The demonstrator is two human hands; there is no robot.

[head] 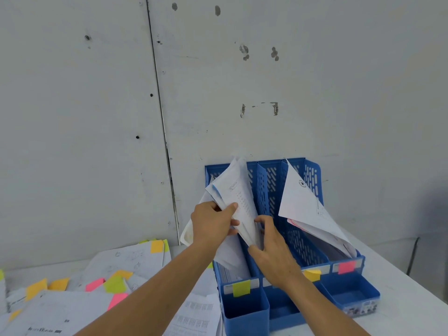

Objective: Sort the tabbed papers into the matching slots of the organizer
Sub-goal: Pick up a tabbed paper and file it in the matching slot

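The left hand (213,221) is gripping a sheaf of papers (238,195) from the left, thumb lying across the front sheet. The right hand (271,246) is curling its fingers and thumb round the sheaf's lower right edge. The papers are standing tilted in the organizer's (263,190) left slot, above the green tab (241,288). Sheets (303,207) are leaning in the right slot, behind the pink tab (346,267). A tabbed pile (97,287) is lying on the table (400,287), left of the organizer.
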